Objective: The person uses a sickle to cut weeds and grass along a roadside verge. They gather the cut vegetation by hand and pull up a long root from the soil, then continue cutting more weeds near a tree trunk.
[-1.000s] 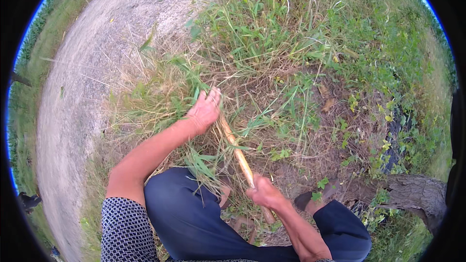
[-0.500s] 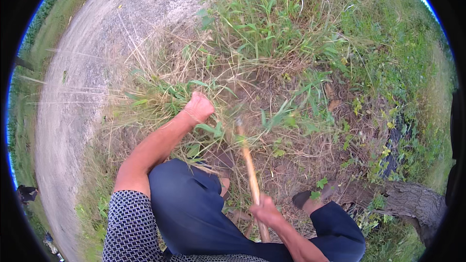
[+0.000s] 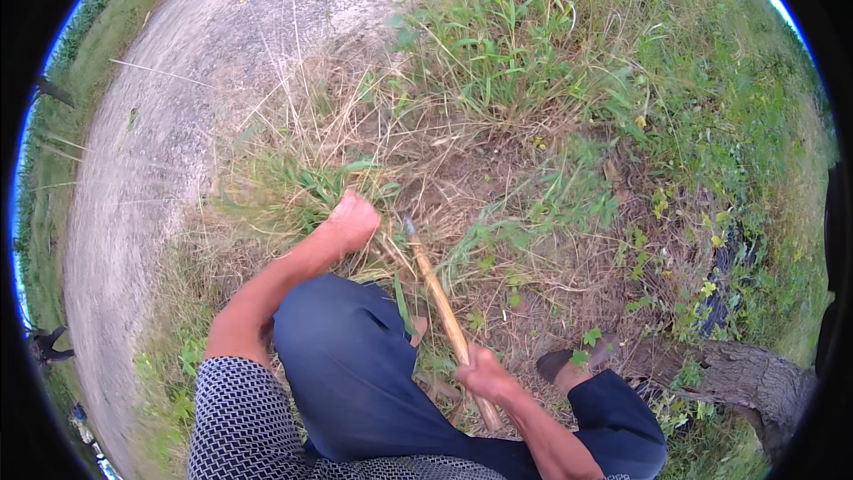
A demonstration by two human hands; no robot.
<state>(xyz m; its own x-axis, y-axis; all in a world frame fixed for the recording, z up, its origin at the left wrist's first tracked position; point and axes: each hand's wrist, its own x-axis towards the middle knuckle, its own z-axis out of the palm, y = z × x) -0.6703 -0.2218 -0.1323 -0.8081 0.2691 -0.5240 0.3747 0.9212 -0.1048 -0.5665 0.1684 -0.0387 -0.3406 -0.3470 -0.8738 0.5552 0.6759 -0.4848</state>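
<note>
Two hands work close together: the left hand (image 3: 354, 220) is fisted around a grass tuft (image 3: 298, 182) while the right hand (image 3: 484, 377) grips a wooden-handled sickle (image 3: 437, 293), whose blade, swung low, could nick the nearby fist.

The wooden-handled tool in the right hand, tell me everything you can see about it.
The wooden-handled tool has a long, straight, pale tan handle that looks like bare wood. It slants from the right hand, whose grip is closed round it close to its lower end, up and left to a small dark head low in the dry grass. The head is too small and blurred to tell its shape. A short stub of handle shows below the hand. The left hand is apart from it, closed on a grass tuft.
</note>
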